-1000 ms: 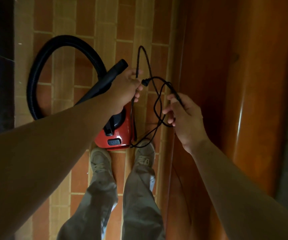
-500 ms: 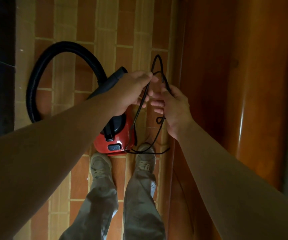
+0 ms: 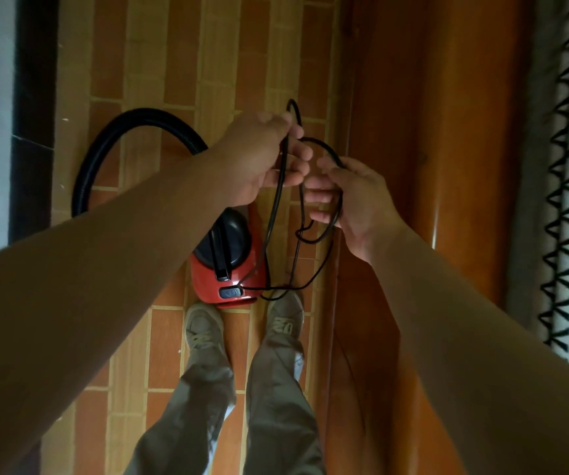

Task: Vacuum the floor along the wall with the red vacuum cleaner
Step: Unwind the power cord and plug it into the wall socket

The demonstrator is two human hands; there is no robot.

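Red vacuum (image 3: 204, 282) sat on the floor (image 3: 159, 337) by the shoes (image 3: 204, 327) while the left hand (image 3: 255, 156) and right hand (image 3: 361, 197) each gripped loops of its black cord (image 3: 272, 217) with curled fingers, so vacuuming looked unstarted.

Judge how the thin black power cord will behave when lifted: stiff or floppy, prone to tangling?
Probably floppy: the thin black power cord sags in loops between the left hand and right hand. Likely light, held by loose grips. May tangle: loops cross near the red vacuum cleaner.
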